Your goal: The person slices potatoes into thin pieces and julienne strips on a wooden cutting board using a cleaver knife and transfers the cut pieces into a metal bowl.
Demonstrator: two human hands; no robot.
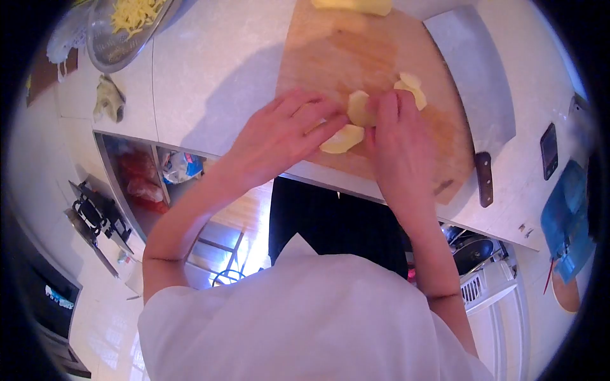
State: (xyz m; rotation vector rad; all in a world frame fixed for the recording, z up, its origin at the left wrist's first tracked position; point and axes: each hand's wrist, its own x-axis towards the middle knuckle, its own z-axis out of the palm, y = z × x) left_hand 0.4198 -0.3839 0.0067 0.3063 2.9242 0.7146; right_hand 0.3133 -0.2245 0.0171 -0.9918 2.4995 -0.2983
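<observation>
Thin pale-yellow potato slices lie on a wooden cutting board [343, 54] in front of me. My left hand [283, 130] reaches in from the left, its fingers bent and closed on the edge of a near potato slice [343, 140]. Over the board's middle, my right hand [403, 136] pinches another potato slice [359, 108]; its fingertips are partly hidden. Just beyond the right fingers lie overlapping slices [412, 89]. A larger cut potato piece [352, 5] sits at the far edge of the board.
A broad cleaver [476, 76] lies along the board's right side, its brown handle [484, 179] toward me. Far left stands a metal colander [105, 47] with potato shreds, near a crumpled cloth [110, 100]. A dark phone-like device [549, 151] rests at right. Below the counter is an open compartment [133, 171].
</observation>
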